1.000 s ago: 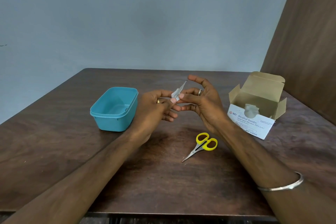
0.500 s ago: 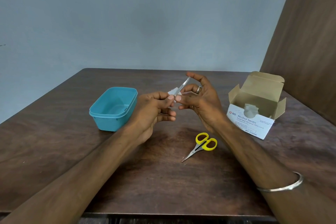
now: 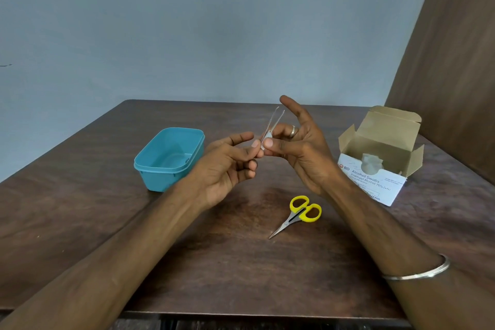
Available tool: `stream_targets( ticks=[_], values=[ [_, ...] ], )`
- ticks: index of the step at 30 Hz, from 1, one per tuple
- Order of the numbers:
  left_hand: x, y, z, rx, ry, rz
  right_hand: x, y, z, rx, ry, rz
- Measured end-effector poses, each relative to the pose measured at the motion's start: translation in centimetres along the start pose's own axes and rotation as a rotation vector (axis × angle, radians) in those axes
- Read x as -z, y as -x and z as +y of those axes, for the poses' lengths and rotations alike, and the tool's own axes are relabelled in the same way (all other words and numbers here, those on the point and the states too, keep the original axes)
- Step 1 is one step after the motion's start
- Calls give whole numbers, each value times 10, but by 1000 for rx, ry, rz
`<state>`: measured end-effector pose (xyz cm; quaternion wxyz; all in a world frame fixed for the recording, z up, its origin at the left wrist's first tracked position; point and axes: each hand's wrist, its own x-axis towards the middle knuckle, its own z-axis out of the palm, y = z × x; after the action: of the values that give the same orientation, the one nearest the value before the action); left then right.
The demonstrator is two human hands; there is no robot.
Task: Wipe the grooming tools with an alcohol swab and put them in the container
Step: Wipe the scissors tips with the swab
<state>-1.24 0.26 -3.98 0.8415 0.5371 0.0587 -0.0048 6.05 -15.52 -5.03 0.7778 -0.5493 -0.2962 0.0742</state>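
Up above the wooden table [image 3: 187, 262], the left hand [image 3: 227, 166] pinches the lower end of a pair of metal tweezers [image 3: 273, 122], whose two tips point up and away; the right hand [image 3: 300, 147] pinches a small white alcohol swab [image 3: 267, 139] against the tweezers' lower part, seemingly wrapped around them, with its other fingers spread; yellow-handled scissors [image 3: 300, 214] lie on the table below the hands, tips toward the person; the teal container [image 3: 168, 158] stands open to the left; an opened box of alcohol swabs [image 3: 377, 169] sits to the right.
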Motion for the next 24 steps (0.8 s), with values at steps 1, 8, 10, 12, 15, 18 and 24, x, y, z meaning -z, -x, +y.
stream_targets(
  ticks=[1, 8, 10, 12, 15, 18, 24],
  values=[
    [0, 0, 0, -19, -14, 1, 0, 0, 0, -3, -3, 18],
    [-1, 0, -7, -320, -434, 29, 3, -2, 1, -43, 27, 136],
    [0, -2, -9, -360, -492, 46, 4, -2, 2, -48, 45, 148],
    [1, -3, -10, -375, -515, 57, 4, -3, 3, -47, 63, 170],
    [1, -4, -11, -378, -528, 61, 5, -3, 2, -47, 75, 209],
    [1, -5, -11, -372, -535, 70, 5, -2, -1, -55, 67, 230],
    [1, -7, -13, -357, -539, 88, 4, -1, -6, -54, 47, 275]
  ],
)
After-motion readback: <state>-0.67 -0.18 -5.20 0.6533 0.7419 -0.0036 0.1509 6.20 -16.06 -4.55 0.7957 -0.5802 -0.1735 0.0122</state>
